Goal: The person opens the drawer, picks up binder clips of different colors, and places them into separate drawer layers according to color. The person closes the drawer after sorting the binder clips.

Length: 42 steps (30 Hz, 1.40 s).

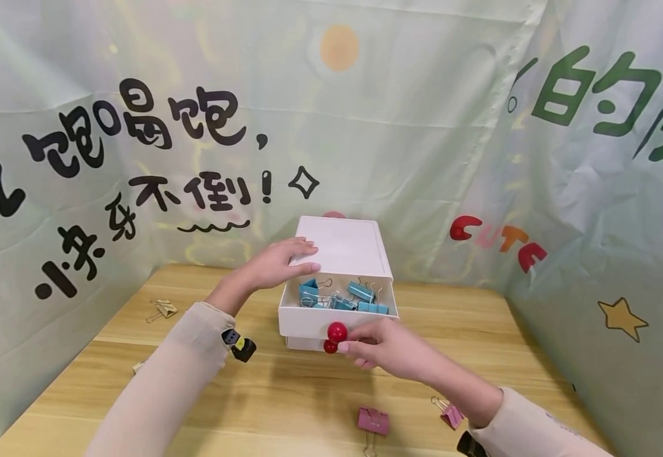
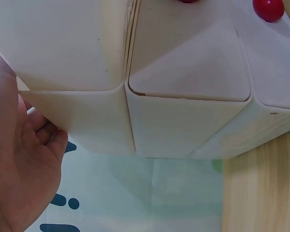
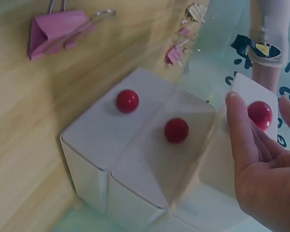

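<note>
A white drawer box (image 1: 340,244) with red ball knobs stands on the wooden table. Its top drawer (image 1: 308,322) is pulled out and holds several blue binder clips (image 1: 361,291). My left hand (image 1: 277,261) rests on the box's top at its left edge, fingers spread over it. At the drawer's front, my right hand (image 1: 388,346) is beside the top red knob (image 1: 337,331). In the right wrist view, that knob (image 3: 260,115) sits between the thumb and the extended fingers, with the thumb apart from it. Two lower drawers (image 3: 140,174) are pushed in, each with a red knob.
Pink binder clips (image 1: 373,420) lie on the table near its front, one close to my right forearm. A cream binder clip (image 1: 163,309) lies at the left, with another partly hidden by my left sleeve. Printed fabric (image 1: 423,127) hangs behind and beside the table.
</note>
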Tool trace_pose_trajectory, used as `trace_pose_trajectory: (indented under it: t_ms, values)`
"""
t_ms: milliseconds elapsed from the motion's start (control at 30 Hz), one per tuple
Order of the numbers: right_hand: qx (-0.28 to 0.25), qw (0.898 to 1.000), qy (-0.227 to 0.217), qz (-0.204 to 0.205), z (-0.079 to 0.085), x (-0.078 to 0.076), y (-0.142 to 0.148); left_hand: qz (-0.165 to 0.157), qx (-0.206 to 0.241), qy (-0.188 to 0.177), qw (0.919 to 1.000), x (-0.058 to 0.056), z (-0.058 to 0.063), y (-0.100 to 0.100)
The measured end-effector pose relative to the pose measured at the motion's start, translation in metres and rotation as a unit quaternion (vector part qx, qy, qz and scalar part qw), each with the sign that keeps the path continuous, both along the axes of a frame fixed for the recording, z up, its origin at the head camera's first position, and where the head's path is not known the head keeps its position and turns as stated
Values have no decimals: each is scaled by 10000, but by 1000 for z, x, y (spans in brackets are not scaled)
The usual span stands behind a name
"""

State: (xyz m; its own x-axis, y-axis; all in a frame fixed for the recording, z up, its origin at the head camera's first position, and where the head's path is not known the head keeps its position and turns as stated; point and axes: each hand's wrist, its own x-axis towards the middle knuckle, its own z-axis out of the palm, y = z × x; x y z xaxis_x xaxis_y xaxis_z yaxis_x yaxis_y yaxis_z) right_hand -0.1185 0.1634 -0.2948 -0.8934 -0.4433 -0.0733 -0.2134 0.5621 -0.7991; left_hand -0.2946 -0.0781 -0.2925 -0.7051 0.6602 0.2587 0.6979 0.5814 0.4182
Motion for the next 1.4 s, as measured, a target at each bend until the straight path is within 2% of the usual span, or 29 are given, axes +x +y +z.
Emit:
trace_pose_trajectory:
  t_ms: [167,300,467,600,667,733,1000,1400]
  values:
    - [-568,9973,-342,-300,-6,-2,-2,-31,50,-4,10000,1,0,1]
    - [-1236,9868,-855,-602,-9,-1,-2,-44,84,-4,10000,0,-1,1]
    - [-2080,9624,-1560,-788,-13,1,-4,-18,81,-20,10000,-1,-2,0]
    - [-2730,9350,-2098,-851,-17,3,-7,26,51,-27,10000,0,-3,0]
    - [-2963,9226,-2299,-900,-19,3,-9,30,40,-13,10000,0,-3,0]
    - [-3103,9156,-2376,-947,-21,3,-10,23,40,-1,10000,0,-4,0]
    - [-3102,9182,-2209,-1092,-25,-4,-11,26,113,-12,9999,-1,-3,1]
    - [-3107,9214,-1946,-1287,-26,-31,-11,-99,97,30,9999,-2,-3,0]
